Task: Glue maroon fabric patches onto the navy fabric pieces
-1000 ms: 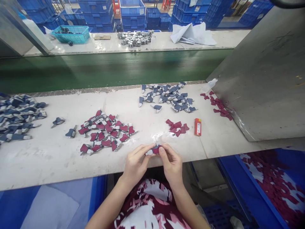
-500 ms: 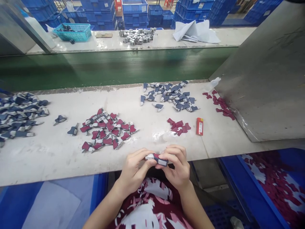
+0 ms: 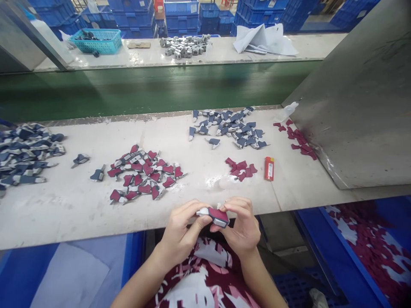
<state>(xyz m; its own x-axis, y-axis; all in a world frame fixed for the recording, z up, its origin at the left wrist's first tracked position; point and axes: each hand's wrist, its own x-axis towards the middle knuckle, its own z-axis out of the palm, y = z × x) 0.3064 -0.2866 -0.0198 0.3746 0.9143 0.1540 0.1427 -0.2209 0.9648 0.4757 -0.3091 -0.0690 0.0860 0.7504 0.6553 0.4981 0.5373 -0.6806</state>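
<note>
Between my hands, above the table's front edge, is a small grey and dark blue plastic part with a maroon face [image 3: 218, 215]. My left hand [image 3: 183, 229] pinches its pale narrow end between thumb and fingers. The fingers of my right hand [image 3: 241, 224] close on its wide end, at the edge of the maroon face. Beyond them lies a small group of loose maroon pieces [image 3: 241, 168]. A pile of parts with maroon faces [image 3: 144, 173] is to the left, and a pile of plain dark blue and grey parts [image 3: 229, 127] sits farther back.
A red lighter [image 3: 269, 169] lies right of the maroon pieces. More dark blue parts [image 3: 27, 149] are heaped at far left. A metal panel [image 3: 362, 111] slants up on the right. Blue bins [image 3: 348, 252] stand below the table; a turquoise basket [image 3: 112, 45] is on the back ledge.
The part in my hands has turned so that its maroon face shows more fully. My right hand's fingers have shifted slightly right, uncovering more of that face.
</note>
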